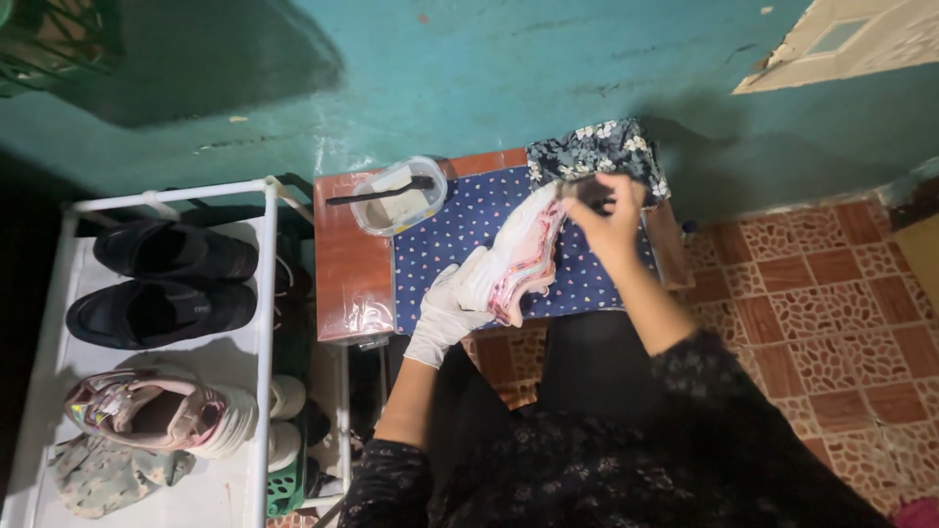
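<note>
Two hands work over one shoe above a small desk (352,259). The left hand (445,313), in a white glove, has its grip wrapped around the heel end of a pink and white sneaker (523,259), fingers curled shut against the shoe from below. The right hand (608,220) is bare; its grip is pinched together on a small dark object (587,191) at the toe end of the sneaker, too blurred to tell what it is. The sneaker is held tilted, sole side toward the right grip, just above a blue cloth with small dots (460,230) that covers most of the desk.

Up and to the left of the left grip, a clear plastic tub (399,196) sits at the cloth's corner. Inside it lies something pale, and a dark-handled brush (377,194) rests across its rim with the handle sticking out to the left. Just beyond the right grip, at the far edge of the desk, lies a dark floral cloth (602,147).

Well to the left of both grips stands a white shoe rack (264,293) holding two black shoes (166,279) and, nearer the person, a second pink sneaker (147,411).
</note>
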